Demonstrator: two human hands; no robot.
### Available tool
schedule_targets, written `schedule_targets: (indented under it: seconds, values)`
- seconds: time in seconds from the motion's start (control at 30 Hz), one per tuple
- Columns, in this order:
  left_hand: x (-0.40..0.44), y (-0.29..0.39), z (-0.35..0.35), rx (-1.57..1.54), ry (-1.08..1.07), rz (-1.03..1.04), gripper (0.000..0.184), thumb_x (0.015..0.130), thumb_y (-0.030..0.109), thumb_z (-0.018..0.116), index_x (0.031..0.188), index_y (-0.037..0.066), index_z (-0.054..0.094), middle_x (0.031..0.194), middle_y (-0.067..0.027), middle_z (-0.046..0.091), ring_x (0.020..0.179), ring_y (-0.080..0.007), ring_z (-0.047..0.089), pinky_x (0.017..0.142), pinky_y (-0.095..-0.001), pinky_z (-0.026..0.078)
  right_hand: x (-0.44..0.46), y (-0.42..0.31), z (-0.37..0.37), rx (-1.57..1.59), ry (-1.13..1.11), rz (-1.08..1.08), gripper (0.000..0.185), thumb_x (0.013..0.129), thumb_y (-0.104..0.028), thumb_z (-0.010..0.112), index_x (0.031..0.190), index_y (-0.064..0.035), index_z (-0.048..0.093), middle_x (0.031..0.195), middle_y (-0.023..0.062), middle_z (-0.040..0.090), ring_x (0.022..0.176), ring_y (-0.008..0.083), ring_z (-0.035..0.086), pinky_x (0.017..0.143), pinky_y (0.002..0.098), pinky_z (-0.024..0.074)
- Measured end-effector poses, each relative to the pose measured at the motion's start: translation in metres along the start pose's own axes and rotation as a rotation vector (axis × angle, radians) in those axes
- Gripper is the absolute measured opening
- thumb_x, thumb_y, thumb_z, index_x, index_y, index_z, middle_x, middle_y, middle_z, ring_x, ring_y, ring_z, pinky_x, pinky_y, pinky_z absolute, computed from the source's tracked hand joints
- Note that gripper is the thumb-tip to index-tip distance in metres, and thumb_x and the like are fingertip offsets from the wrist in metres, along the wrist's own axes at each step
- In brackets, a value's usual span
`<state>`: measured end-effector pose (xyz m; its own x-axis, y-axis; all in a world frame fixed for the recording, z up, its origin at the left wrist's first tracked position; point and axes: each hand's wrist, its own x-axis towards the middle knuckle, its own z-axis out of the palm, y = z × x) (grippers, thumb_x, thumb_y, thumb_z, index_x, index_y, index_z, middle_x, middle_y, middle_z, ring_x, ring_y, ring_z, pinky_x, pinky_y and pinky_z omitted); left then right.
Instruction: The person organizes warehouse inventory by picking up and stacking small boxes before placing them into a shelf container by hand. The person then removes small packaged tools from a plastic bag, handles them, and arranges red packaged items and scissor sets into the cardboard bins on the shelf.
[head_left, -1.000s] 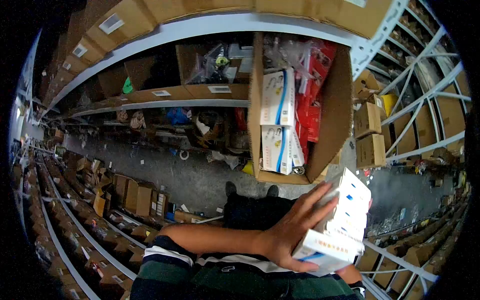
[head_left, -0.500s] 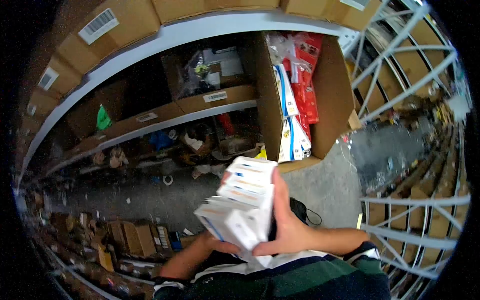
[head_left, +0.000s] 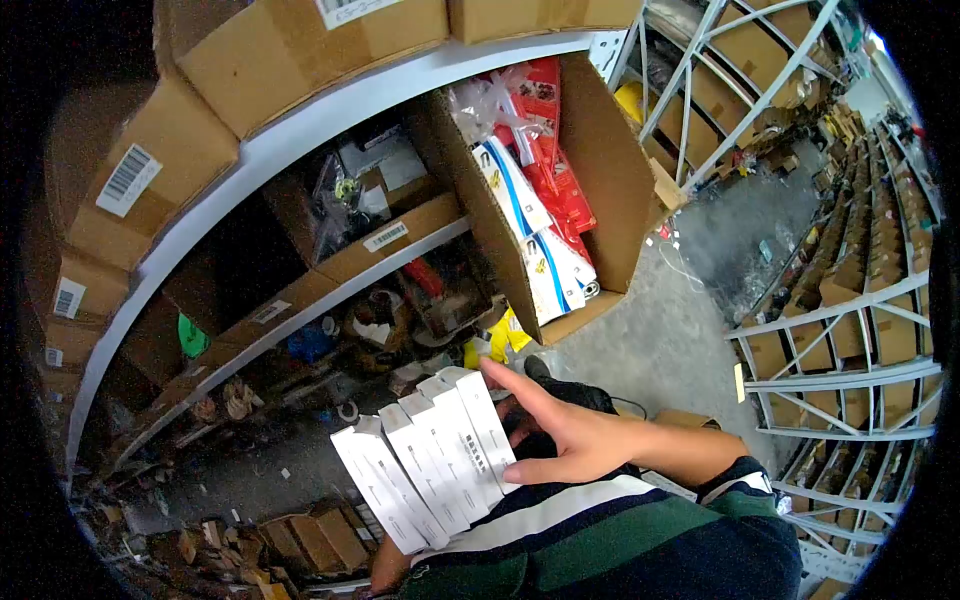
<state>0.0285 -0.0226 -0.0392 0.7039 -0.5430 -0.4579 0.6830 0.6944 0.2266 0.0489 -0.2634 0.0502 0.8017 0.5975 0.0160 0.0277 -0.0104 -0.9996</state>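
Note:
A row of several slim white boxes (head_left: pixel 425 460) with small dark print is held before my body, packed side by side. My right hand (head_left: pixel 575 435) is at the row's right end, thumb against the nearest box and index finger stretched along its far corner. The other fingers are partly hidden behind the boxes. Of my left arm only a bit of wrist shows below the row's lower left; my left hand (head_left: pixel 390 565) is mostly covered by the boxes it supports from beneath, its fingers out of sight.
Ahead, an open cardboard carton (head_left: pixel 610 160) holds red packets (head_left: pixel 550 150) and white-and-blue boxes (head_left: pixel 510 190). Shelves with labelled cardboard bins (head_left: pixel 330 70) curve along the left. Yellow packets (head_left: pixel 510 330) lie below the carton. Metal racks (head_left: pixel 840 380) stand at right.
The white boxes have turned from a tilted bundle to a row with narrow printed sides facing up, and moved left. My right hand's index finger has stretched out. The view has shifted.

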Motion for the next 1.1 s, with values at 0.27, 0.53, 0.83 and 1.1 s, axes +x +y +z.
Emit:
schedule_targets:
  seconds: [0.27, 0.53, 0.83, 1.1]
  values:
    - [0.008, -0.015, 0.015, -0.051, 0.057, 0.020, 0.115, 0.060, 0.041, 0.086, 0.147, 0.010, 0.016, 0.150, -0.0132, 0.023, 0.136, -0.0303, 0.028, 0.112, -0.0486, 0.024, 0.029, 0.000, -0.101, -0.718, 0.743, -0.250, 0.038, 0.083, -0.020, 0.067, 0.114, -0.0002, 0.057, 0.101, 0.0180, 0.060, 0.085, 0.0326, 0.063, 0.071, 0.0389, 0.0535]
    - [0.007, -0.024, 0.024, -0.096, 0.091, 0.062, 0.111, 0.060, 0.041, 0.086, 0.146, 0.012, 0.022, 0.148, -0.0108, 0.029, 0.134, -0.0290, 0.033, 0.111, -0.0489, 0.027, 0.092, 0.043, -0.142, -0.971, 0.752, 0.157, 0.042, 0.081, -0.035, 0.067, 0.092, 0.0043, 0.058, 0.087, 0.0252, 0.063, 0.079, 0.0419, 0.063, 0.073, 0.0480, 0.0509]
    - [0.003, -0.029, 0.034, -0.170, 0.102, 0.108, 0.107, 0.059, 0.041, 0.086, 0.145, 0.015, 0.029, 0.147, -0.0082, 0.036, 0.132, -0.0276, 0.039, 0.110, -0.0491, 0.031, 0.054, 0.034, -0.129, -0.532, 1.003, -0.001, 0.036, 0.078, -0.027, 0.071, 0.098, 0.0017, 0.064, 0.081, 0.0199, 0.067, 0.073, 0.0279, 0.068, 0.070, 0.0367, 0.0525]
    - [-0.005, -0.044, 0.047, -0.224, 0.098, 0.213, 0.104, 0.059, 0.041, 0.087, 0.144, 0.016, 0.033, 0.145, -0.0066, 0.041, 0.130, -0.0267, 0.043, 0.109, -0.0492, 0.034, -0.059, 0.005, -0.070, 0.245, 0.822, -0.062, 0.050, 0.083, -0.008, 0.065, 0.120, -0.0016, 0.032, 0.098, 0.0150, 0.064, 0.079, 0.0147, 0.065, 0.062, 0.0260, 0.0551]
